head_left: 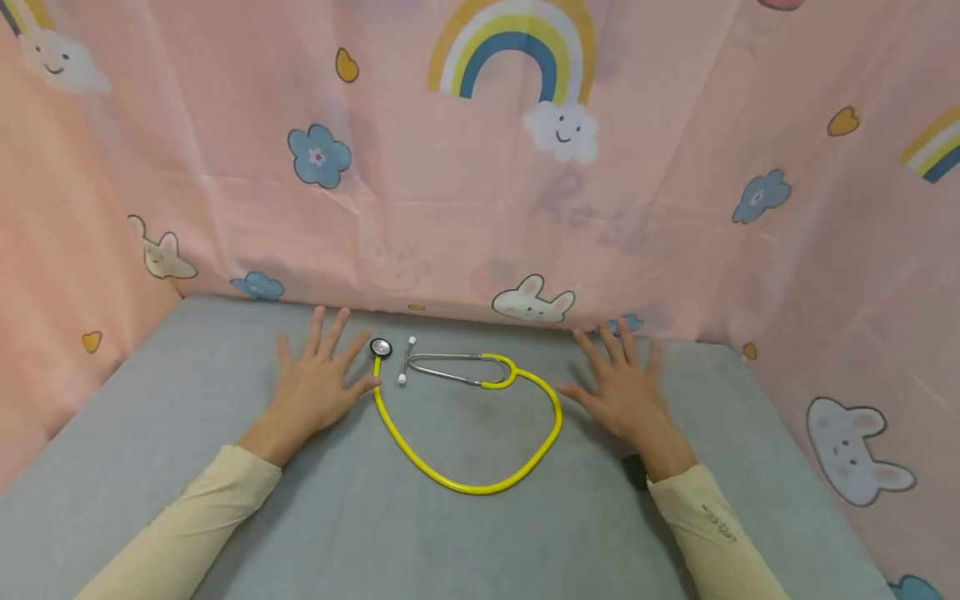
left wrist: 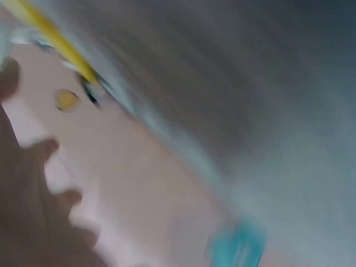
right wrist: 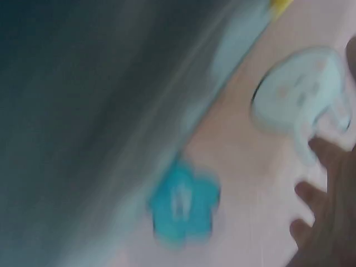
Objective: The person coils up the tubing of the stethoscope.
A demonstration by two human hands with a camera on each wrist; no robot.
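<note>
A stethoscope with yellow tubing (head_left: 480, 490) lies in a loop on the grey table. Its round chest piece (head_left: 381, 347) is at the loop's left end, and the metal ear tubes (head_left: 442, 357) with white ear tips (head_left: 402, 379) lie across the top. To its left is my left hand (head_left: 318, 387), fingers spread, back up, the thumb tip overlapping the tubing in the head view. My right hand (head_left: 624, 392) is spread likewise on the other side, its thumb close to the loop's right edge. Neither hand holds anything. Both wrist views are blurred; part of the yellow tubing (left wrist: 67, 50) shows in the left one.
The grey tabletop (head_left: 337, 533) reaches back to a pink curtain (head_left: 450, 208) printed with rainbows, rabbits and flowers, which also hangs along both sides. A dark band (head_left: 633, 471) shows under the right wrist by the beige sleeve (head_left: 712, 533).
</note>
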